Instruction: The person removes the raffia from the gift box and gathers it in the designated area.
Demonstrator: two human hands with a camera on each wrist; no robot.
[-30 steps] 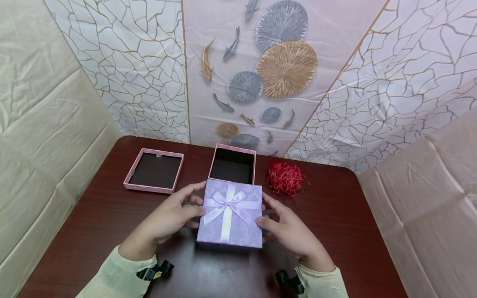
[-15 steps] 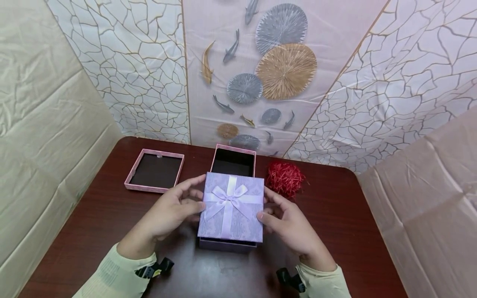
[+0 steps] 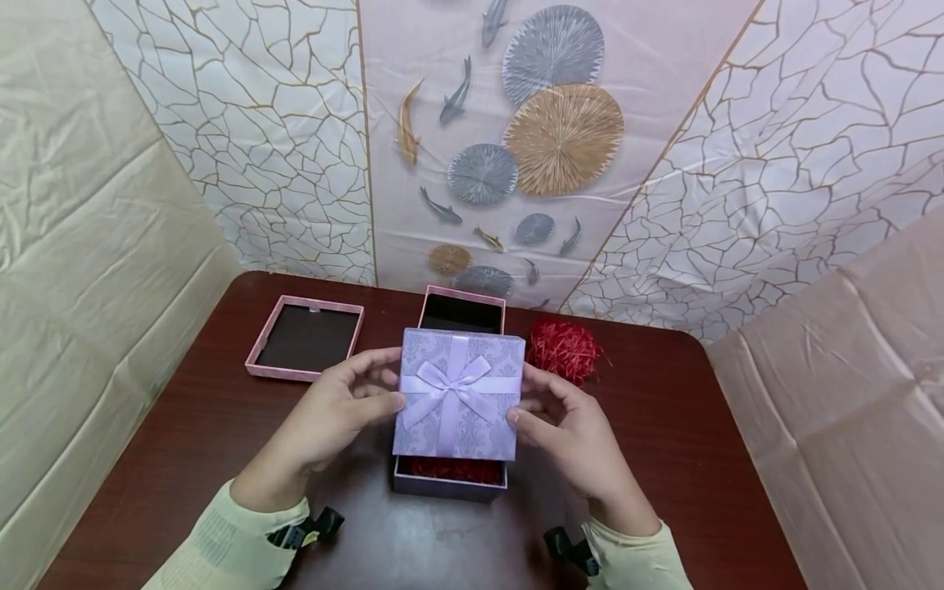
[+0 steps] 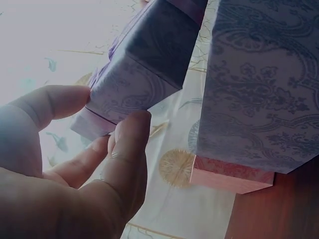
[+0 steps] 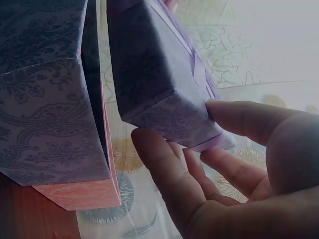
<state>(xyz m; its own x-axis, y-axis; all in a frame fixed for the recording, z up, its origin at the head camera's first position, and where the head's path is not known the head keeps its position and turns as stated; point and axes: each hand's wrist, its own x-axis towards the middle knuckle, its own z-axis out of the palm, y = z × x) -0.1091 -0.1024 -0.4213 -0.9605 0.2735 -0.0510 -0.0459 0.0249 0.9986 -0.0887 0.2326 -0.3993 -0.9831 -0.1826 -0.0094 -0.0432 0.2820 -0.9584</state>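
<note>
A lavender box lid (image 3: 435, 426) with a ribbon bow (image 3: 455, 387) is held level between both hands in the head view. My left hand (image 3: 339, 410) grips its left side, thumb near the top edge and fingers along the side. On the right side my right hand (image 3: 571, 430) grips it the same way. Beneath it stands the matching purple box base (image 3: 450, 489), its front part uncovered and showing red paper shreds (image 3: 453, 469) inside. In both wrist views, a gap shows between the lid (image 4: 139, 74) and the base (image 5: 55, 104).
Behind the lid stands an open pink box (image 3: 465, 313) with a black inside. A pink lid (image 3: 306, 338) lies upturned at the back left. Right of the pink box is a heap of red shredded paper (image 3: 565, 351). Fabric walls enclose the brown table (image 3: 664, 426).
Both hands have raised the lavender lid and moved it back, away from the base. The base's front and the red shreds in it now show. More of the pink box is covered.
</note>
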